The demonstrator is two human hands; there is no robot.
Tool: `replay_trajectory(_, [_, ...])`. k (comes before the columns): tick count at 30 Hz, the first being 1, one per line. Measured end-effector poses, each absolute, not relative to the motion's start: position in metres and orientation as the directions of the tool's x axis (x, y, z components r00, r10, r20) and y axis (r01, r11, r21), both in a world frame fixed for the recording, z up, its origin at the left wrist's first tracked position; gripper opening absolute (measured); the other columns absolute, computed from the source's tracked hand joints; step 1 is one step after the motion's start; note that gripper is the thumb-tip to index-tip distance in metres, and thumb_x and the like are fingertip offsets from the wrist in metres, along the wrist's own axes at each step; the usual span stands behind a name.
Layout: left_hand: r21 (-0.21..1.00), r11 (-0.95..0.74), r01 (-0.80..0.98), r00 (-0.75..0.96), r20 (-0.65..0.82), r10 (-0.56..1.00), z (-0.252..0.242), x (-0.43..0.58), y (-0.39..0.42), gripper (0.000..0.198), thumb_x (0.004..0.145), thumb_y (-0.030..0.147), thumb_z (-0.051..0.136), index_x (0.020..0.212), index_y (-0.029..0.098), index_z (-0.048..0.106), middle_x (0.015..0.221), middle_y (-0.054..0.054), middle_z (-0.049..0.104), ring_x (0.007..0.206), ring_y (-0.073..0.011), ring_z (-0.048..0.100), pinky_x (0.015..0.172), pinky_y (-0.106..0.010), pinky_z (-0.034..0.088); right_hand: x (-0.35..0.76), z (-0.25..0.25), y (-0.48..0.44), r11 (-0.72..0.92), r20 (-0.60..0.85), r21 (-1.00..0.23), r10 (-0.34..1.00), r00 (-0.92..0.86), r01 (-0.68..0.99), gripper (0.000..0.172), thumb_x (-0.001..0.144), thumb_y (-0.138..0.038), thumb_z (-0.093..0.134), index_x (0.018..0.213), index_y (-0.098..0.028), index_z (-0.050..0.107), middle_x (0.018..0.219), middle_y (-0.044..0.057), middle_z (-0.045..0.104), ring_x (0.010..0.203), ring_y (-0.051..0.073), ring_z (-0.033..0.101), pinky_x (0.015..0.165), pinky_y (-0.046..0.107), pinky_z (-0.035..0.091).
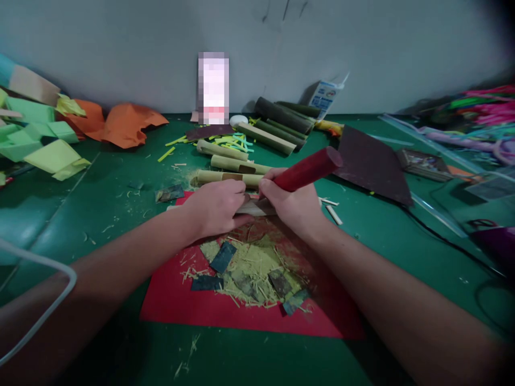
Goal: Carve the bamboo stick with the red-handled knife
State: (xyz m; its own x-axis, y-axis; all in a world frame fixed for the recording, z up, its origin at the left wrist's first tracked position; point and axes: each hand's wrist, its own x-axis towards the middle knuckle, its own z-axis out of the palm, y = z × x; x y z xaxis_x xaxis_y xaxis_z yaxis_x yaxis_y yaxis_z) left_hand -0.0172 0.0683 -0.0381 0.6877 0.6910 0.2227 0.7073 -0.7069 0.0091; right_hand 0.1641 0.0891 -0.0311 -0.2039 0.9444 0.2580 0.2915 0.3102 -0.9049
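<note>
My left hand (215, 209) is closed around a pale bamboo tube (257, 207) lying crosswise over the red sheet (177, 305). My right hand (300, 209) grips a tool with a thick, round red handle (309, 169). The handle slants up to the right; the working end is hidden by the fingers at the tube, so its kind cannot be told. Just beyond my hands lies another bamboo tube (213, 178) with a rectangular cut-out. Nearer to me, a heap of bamboo dust and shavings (255, 262) covers the sheet, with several dark flat pieces (223, 257) on it.
Green bamboo tubes (281, 115) and a milk carton (324, 96) stand by the wall, beside a pixelated bright screen (213, 88). Crumpled orange paper (124, 123) and green paper (36, 126) lie left. A dark board (370, 166) is at right; a white cable (60, 265) crosses my left forearm.
</note>
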Motion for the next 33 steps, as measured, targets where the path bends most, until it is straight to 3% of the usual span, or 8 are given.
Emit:
replay_trajectory(12, [-0.022,-0.726,0.687,0.714,0.207,0.669,-0.0356,-0.0171,0.0688,0.033,0.093,0.039,0.06,0.095,0.009,0.07,0.09,-0.012,0.064,0.083,-0.0235,0.062,0.071,-0.034,0.05,0.1664,-0.0289,0.088,0.285,0.241,-0.919,0.953,-0.185,0.271,0.016,0.072,-0.025,0.057,0.057,-0.021,0.051,0.054,-0.005,0.047,0.054,0.01,0.041,0.052,0.027,0.033])
replay_trajectory(21, [-0.002,-0.726,0.688,0.706,0.231,0.669,-0.0378,-0.019,0.0694,0.032,0.094,0.041,0.058,0.096,0.011,0.07,0.089,-0.01,0.064,0.082,-0.0227,0.062,0.071,-0.033,0.051,0.164,-0.0294,0.0895,0.299,0.239,-0.906,0.945,-0.222,0.3,0.013,0.072,-0.025,0.058,0.061,-0.021,0.053,0.059,-0.003,0.053,0.058,0.011,0.046,0.055,0.027,0.036])
replay_trajectory(28, [-0.029,-0.73,0.683,0.715,0.228,0.661,-0.038,-0.0182,0.0701,0.034,0.094,0.043,0.058,0.098,0.012,0.07,0.09,-0.01,0.064,0.084,-0.0238,0.062,0.071,-0.034,0.051,0.1648,-0.0298,0.0868,0.285,0.23,-0.919,0.949,-0.216,0.271,0.012,0.067,-0.022,0.059,0.058,-0.021,0.051,0.057,-0.004,0.054,0.056,0.011,0.047,0.054,0.027,0.037])
replay_trajectory(33, [-0.039,-0.715,0.698,0.703,0.225,0.674,-0.0376,-0.017,0.0678,0.032,0.093,0.041,0.059,0.095,0.011,0.07,0.09,-0.011,0.065,0.082,-0.0227,0.062,0.071,-0.033,0.05,0.1674,-0.025,0.0864,0.23,0.182,-0.957,0.951,-0.251,0.175,0.017,0.072,-0.025,0.059,0.056,-0.02,0.054,0.049,-0.005,0.049,0.048,0.009,0.042,0.047,0.025,0.031])
